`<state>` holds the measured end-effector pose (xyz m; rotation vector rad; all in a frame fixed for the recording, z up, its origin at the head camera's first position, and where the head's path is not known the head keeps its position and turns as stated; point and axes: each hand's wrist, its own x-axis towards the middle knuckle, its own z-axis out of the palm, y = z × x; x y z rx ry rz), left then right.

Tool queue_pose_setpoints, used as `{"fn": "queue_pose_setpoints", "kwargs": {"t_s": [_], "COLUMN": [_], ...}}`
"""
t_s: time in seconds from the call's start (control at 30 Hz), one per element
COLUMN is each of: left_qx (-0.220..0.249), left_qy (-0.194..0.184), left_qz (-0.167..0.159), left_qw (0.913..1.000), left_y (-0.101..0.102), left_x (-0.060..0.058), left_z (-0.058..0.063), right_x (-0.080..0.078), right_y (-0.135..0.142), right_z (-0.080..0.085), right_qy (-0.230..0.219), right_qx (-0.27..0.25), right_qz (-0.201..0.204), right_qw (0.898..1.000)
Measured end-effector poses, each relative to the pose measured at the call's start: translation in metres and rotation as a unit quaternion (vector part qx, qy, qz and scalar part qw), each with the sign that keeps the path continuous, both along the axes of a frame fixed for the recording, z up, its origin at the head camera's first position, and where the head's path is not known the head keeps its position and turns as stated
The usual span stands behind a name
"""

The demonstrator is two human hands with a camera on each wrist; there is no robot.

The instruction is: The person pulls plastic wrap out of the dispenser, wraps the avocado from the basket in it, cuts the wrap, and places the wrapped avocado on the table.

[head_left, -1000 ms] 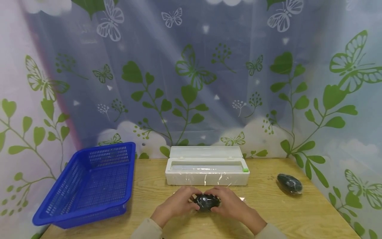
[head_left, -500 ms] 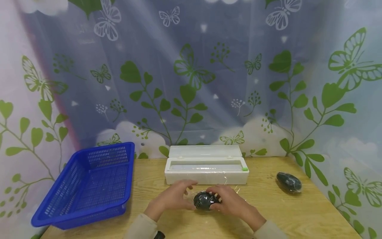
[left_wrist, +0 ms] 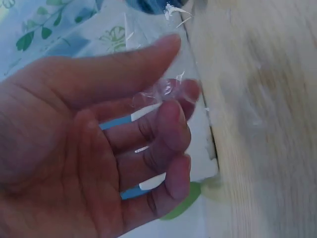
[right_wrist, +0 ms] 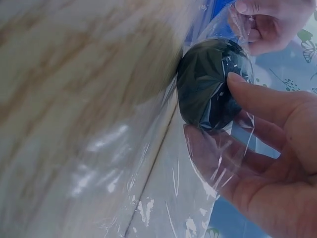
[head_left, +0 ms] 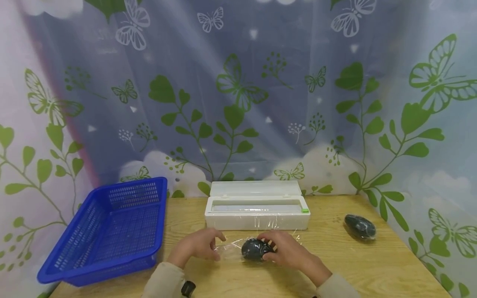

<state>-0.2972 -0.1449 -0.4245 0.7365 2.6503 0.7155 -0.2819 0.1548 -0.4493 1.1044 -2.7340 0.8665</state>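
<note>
Two pale sleeves [head_left: 165,281]: nearest; small black device [head_left: 188,288] at left cuff.
Right hand [head_left: 286,250]: thumb and fingers gripping the dark oval item.
Left hand [head_left: 200,245]: fingers curled, thumb tip apart; film at the fingers, pinched or not, cannot tell.
Dark oval item [head_left: 254,249]: between the hands, before the white box.
Clear film [head_left: 228,247]: around the item, running to the left hand.
Second dark item [head_left: 360,226]: film-wrapped, tabletop [head_left: 391,269], right.
Blue basket [head_left: 162,215]: left, slotted sides.
White box [head_left: 257,222]: lid raised; green tab [head_left: 305,210], lettering too small to tell.
Backdrop [head_left: 238,145]: butterflies, leaf sprays; faint marks [head_left: 108,52] upper left, unreadable.
</note>
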Motion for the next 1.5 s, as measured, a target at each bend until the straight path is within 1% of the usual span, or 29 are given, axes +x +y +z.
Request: {"fn": "queue_pose_setpoints", "kwargs": {"t_s": [0.07,0.1,0.17,0.2,0.27,0.3,0.37,0.4,0.47,0.5,0.53,0.63,0.7,0.73,0.8,0.9,0.97,1.03,1.23,1.33,1.4,1.47,1.5], "left_qx": [-0.009,-0.017,-0.025,-0.02,-0.003,0.011,0.037,0.044,0.044,0.04,0.034,0.021,0.019,0.019,0.019,0.019,0.022,0.023,0.032,0.028,0.028,0.027,0.029], "left_qy": [0.006,0.018,0.055,0.081,0.142,0.169,0.2,0.205,0.204,0.197,0.192,0.182,0.177,0.175,0.179,0.188,0.191,0.194,0.205,0.189,0.172,0.156,0.154], "left_qz": [0.019,0.026,0.035,0.034,0.021,0.006,-0.028,-0.043,-0.065,-0.068,-0.064,-0.038,-0.023,-0.017,-0.015,-0.016,-0.019,-0.023,-0.046,-0.045,-0.039,-0.034,-0.034], "left_qw": [0.9998,0.9994,0.9976,0.9959,0.9896,0.9855,0.9786,0.9769,0.9758,0.9771,0.9786,0.9824,0.9838,0.9842,0.9836,0.982,0.9812,0.9805,0.9773,0.9804,0.9839,0.9867,0.987], "left_y": [-0.001,-0.001,0.002,0.005,0.015,0.022,0.037,0.044,0.057,0.063,0.068,0.076,0.079,0.079,0.08,0.081,0.081,0.08,0.08,0.081,0.081,0.082,0.082], "left_x": [0.002,0.003,0.007,0.009,0.013,0.015,0.019,0.02,0.021,0.022,0.022,0.022,0.021,0.021,0.019,0.016,0.013,0.01,-0.002,-0.007,-0.009,-0.011,-0.011], "left_z": [0.003,0.004,0.009,0.011,0.013,0.014,0.012,0.01,0.005,0.002,-0.001,-0.009,-0.013,-0.014,-0.015,-0.017,-0.018,-0.018,-0.018,-0.017,-0.016,-0.015,-0.014], "right_x": [0.001,0.001,0.001,0.001,0.001,0.001,0.0,-0.001,-0.002,-0.002,-0.003,-0.005,-0.004,-0.003,-0.002,0.0,-0.001,-0.003,-0.01,-0.015,-0.019,-0.023,-0.025], "right_y": [0.0,0.0,-0.001,-0.001,-0.001,-0.001,-0.001,-0.001,0.0,0.0,0.0,0.0,0.0,0.0,0.0,-0.003,-0.006,-0.007,-0.009,-0.008,-0.007,-0.007,-0.006], "right_z": [0.001,0.001,0.002,0.002,0.002,0.003,0.003,0.003,0.003,0.004,0.004,0.006,0.009,0.01,0.013,0.015,0.014,0.013,0.006,0.002,0.0,0.001,0.001], "right_qy": [-0.008,-0.013,-0.022,-0.023,-0.018,-0.014,-0.005,0.0,0.007,0.006,0.001,-0.021,-0.037,-0.037,-0.016,0.034,0.06,0.066,0.064,0.084,0.1,0.107,0.109], "right_qx": [0.001,0.001,0.0,0.0,0.003,0.004,0.008,0.011,0.017,0.02,0.022,0.027,0.037,0.045,0.055,0.061,0.06,0.061,0.065,0.06,0.063,0.07,0.074], "right_qz": [-0.004,-0.006,-0.008,-0.007,-0.005,-0.004,0.002,0.003,0.005,0.005,0.008,0.013,0.008,0.002,-0.012,-0.029,-0.027,-0.025,-0.024,-0.01,0.003,0.014,0.018], "right_qw": [1.0,1.0,1.0,1.0,1.0,1.0,1.0,1.0,1.0,1.0,1.0,0.999,0.999,0.998,0.998,0.997,0.996,0.996,0.996,0.995,0.993,0.992,0.991]}}
